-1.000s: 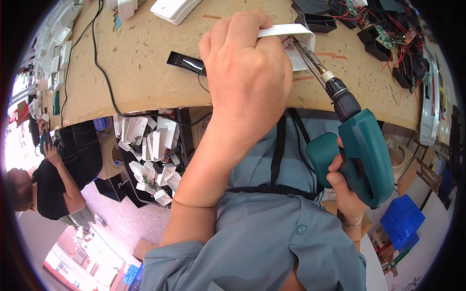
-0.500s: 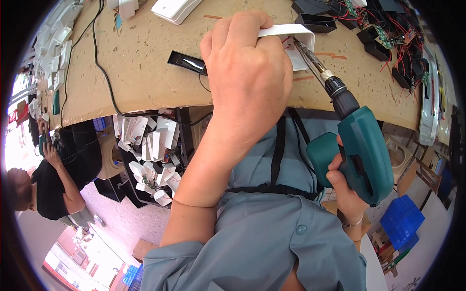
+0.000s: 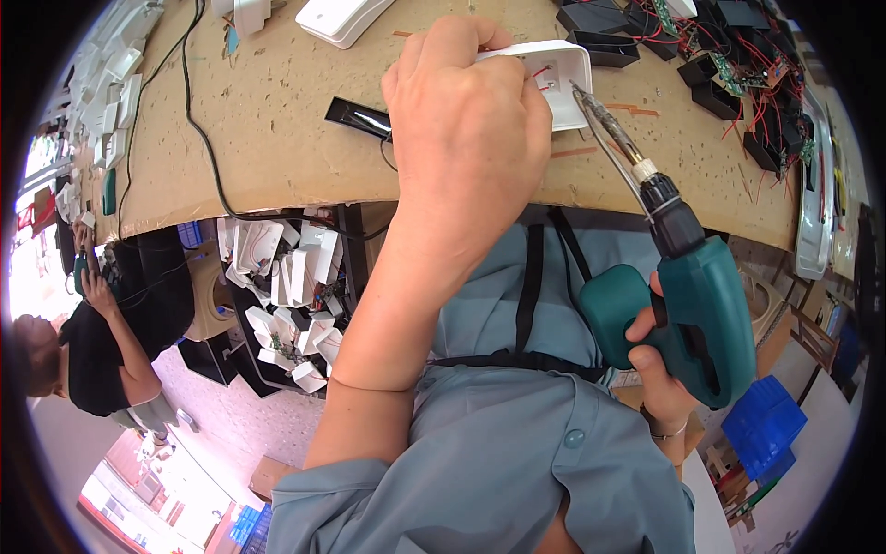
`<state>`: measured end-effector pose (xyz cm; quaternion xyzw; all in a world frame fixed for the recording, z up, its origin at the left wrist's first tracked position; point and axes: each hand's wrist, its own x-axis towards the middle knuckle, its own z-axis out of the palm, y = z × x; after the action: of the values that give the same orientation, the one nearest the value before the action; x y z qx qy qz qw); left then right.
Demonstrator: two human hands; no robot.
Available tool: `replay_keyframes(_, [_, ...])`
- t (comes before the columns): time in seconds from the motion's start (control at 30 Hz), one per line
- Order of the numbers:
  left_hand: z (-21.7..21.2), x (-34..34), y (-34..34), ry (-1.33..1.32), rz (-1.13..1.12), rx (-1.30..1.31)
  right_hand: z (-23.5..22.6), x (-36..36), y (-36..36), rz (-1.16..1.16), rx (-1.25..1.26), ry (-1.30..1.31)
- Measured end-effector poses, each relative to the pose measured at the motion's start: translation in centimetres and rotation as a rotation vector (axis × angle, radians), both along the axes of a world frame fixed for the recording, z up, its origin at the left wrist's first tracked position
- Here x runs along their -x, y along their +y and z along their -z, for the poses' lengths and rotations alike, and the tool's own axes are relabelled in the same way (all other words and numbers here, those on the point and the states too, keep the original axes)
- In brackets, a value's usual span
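Observation:
My left hand (image 3: 471, 129) is closed round a white plastic housing (image 3: 570, 109) at the table's far side, its open side partly facing me. Inside the housing, short red wires (image 3: 543, 72) show at small metal contacts; my fingers hide its left part. My right hand (image 3: 660, 369) grips a green pistol-shaped soldering gun (image 3: 706, 314) by its handle, with a finger at the trigger. The gun's narrow metal tip (image 3: 591, 106) points up and left at the housing's right edge. Just left of my left hand lies a small black case (image 3: 355, 118) with a thin wire.
Black boxes with red wires and green circuit boards (image 3: 729, 78) crowd the table (image 3: 277, 138) at the far right. A white casing (image 3: 341, 17) lies at the back. Black cable (image 3: 198, 138) crosses the left side. Below, a bin holds white housings (image 3: 295, 277). Another person (image 3: 101, 342) works at far left.
The soldering gun has drawn back toward me and right, its tip leaving the housing's inside. My left hand has shifted slightly, tilting the housing so more of its inside shows.

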<state>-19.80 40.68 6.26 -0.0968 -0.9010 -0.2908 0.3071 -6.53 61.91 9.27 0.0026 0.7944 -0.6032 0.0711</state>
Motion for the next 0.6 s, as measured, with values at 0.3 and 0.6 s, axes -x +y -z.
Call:
replay_keyframes(0.3, [-0.1, 0.4, 0.3, -0.037, -0.004, -0.005, 0.6, 0.1, 0.8, -0.049, 0.033, 0.157])
replay_keyframes(0.6, [-1.5, -0.5, -0.8, -0.090, 0.068, 0.014, 0.7, 0.3, 0.3, 0.010, 0.125, 0.184])
